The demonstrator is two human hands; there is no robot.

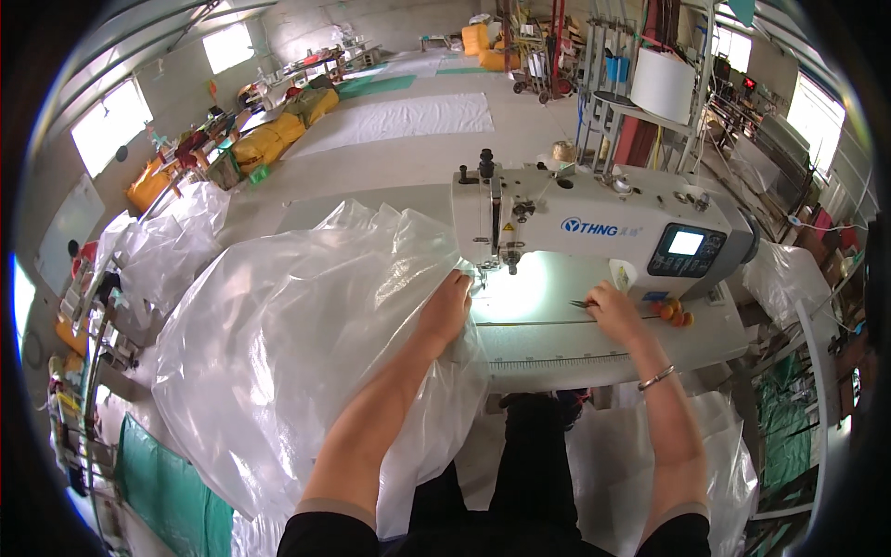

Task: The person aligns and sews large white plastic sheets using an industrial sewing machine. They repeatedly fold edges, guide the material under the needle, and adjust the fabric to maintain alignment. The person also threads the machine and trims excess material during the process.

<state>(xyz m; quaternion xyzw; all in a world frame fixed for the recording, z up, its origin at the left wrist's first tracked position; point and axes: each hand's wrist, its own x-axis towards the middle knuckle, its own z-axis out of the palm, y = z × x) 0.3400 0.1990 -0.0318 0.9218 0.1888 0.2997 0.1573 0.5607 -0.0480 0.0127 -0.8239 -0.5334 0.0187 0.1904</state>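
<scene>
A big heap of clear plastic sheeting (297, 334) lies on the left of the sewing table and spills over its front edge. My left hand (445, 306) presses down on the sheeting's edge just left of the needle (486, 269) of a white industrial sewing machine (603, 227). My right hand (613, 311) rests on the lit table bed (538, 325) under the machine arm, with its fingers closed on small thread snips (580, 304). A bracelet (655, 378) sits on that wrist.
A small orange object (676, 314) lies right of my right hand. A ruler strip (557, 364) runs along the table's front edge. More clear plastic (162, 246) is piled far left, with white sheets (399, 119) on the floor and a white roll (663, 85) behind the machine.
</scene>
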